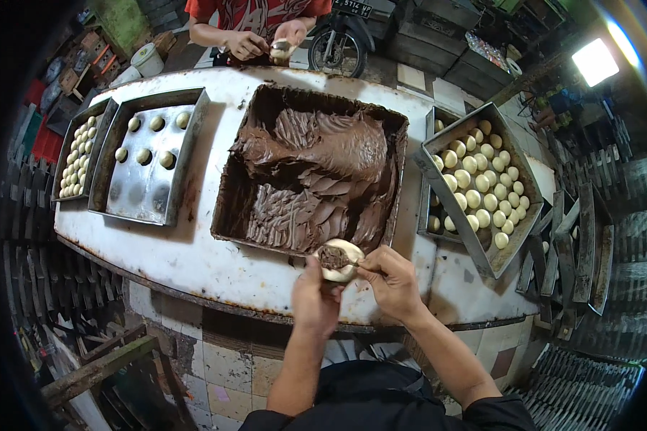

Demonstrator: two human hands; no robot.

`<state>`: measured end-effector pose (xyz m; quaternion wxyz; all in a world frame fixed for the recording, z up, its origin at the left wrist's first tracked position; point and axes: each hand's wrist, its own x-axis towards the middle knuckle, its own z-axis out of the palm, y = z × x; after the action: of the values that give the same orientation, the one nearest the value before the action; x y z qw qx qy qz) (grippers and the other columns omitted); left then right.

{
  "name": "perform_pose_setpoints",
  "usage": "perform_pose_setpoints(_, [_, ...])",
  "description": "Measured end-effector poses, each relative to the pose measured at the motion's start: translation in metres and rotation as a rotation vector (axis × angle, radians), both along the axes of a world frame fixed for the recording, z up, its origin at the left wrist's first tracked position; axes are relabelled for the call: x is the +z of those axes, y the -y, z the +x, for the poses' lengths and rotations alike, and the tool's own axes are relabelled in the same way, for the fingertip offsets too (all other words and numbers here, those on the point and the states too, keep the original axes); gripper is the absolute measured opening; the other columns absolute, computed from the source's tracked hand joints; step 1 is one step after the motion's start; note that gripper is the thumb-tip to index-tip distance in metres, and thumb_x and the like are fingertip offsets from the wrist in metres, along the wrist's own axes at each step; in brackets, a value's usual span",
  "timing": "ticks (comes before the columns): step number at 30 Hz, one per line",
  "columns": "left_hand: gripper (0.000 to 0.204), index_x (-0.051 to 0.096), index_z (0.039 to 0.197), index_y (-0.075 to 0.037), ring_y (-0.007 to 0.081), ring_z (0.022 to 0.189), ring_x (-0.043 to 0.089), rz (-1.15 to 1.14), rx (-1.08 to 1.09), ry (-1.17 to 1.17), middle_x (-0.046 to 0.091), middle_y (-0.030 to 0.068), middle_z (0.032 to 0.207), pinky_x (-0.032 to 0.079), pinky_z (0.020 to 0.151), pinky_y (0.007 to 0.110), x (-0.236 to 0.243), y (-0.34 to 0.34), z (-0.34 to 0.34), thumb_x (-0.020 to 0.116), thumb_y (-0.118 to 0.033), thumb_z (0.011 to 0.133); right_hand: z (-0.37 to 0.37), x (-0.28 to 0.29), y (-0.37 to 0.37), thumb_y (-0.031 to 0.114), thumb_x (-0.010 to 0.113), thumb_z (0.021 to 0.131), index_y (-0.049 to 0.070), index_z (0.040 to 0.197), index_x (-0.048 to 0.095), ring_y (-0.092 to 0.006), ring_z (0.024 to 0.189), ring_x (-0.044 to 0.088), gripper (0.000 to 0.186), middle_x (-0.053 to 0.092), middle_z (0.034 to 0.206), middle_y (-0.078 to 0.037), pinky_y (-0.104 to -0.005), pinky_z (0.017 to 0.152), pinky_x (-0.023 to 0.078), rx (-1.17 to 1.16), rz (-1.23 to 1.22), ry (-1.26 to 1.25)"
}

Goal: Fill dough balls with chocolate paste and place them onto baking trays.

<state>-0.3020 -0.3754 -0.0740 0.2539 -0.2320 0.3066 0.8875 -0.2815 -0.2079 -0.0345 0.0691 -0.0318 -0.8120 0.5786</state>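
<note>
My left hand [315, 302] cups a flattened round of pale dough [351, 250] just in front of the large tray. A mound of brown chocolate-like paste [332, 258] lies in the middle of the dough. Closed in a pinch at the dough's right edge, my right hand [395, 282] grips a thin dark stick-like tool [354, 264] that points toward the paste; its full shape is hidden. Beyond both hands, the deep metal tray [224, 205] holds a thick, ridged mass of the same brown paste [323, 154].
At right, a tilted metal tray [491, 267] of dough balls rests on another tray. Two trays stand at left, one [140, 201] with several balls spaced apart. Across the table, a person [262, 18] in red handles dough. Metal trays [586, 244] are stacked beyond the right edge.
</note>
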Motion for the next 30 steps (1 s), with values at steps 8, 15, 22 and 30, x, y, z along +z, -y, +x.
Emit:
perform_pose_setpoints(8, [0.041,0.047,0.142,0.002,0.0235,0.12,0.063,-0.107,0.019,-0.301,0.061,0.0138,0.133,0.051,0.109,0.047,0.004,0.007,0.015,0.056,-0.009,0.104,0.001,-0.036,-0.058,0.004,0.073,0.085,0.002,0.098,0.075,-0.0338,0.109,0.059,0.014,0.066,0.106,-0.013,-0.0426,0.082,0.051,0.149,0.771,-0.147])
perform_pose_setpoints(15, [0.045,0.042,0.149,0.001,0.0143,0.122,0.057,-0.341,-0.365,-0.526,0.059,0.0098,0.134,0.048,0.105,0.03,0.075,-0.071,0.13,0.056,-0.011,0.108,0.104,0.03,-0.111,0.016,0.08,0.09,0.001,0.131,0.069,-0.0208,0.126,0.059,0.045,0.061,0.141,-0.013,-0.0344,0.106,0.047,0.345,-0.488,0.156])
perform_pose_setpoints(22, [0.027,0.052,0.13,-0.004,0.0098,0.086,0.061,-0.226,-0.239,-0.663,0.061,0.0049,0.108,0.052,0.076,0.025,0.098,-0.194,0.218,0.05,-0.018,0.107,0.256,0.08,-0.198,-0.01,0.072,0.089,-0.003,0.115,0.073,-0.0169,0.102,0.068,0.028,0.069,0.117,-0.011,-0.0295,0.087,0.057,0.157,-0.422,-0.144])
perform_pose_setpoints(30, [0.03,0.064,0.126,-0.001,0.0142,0.106,0.062,-0.805,-0.418,-1.513,0.066,0.0099,0.122,0.051,0.09,0.03,0.159,-0.287,0.286,0.069,-0.016,0.101,0.338,0.088,-0.269,-0.008,0.073,0.091,-0.005,0.105,0.069,-0.0129,0.083,0.068,0.016,0.063,0.103,-0.007,-0.0272,0.072,0.059,-0.232,-0.806,-0.345])
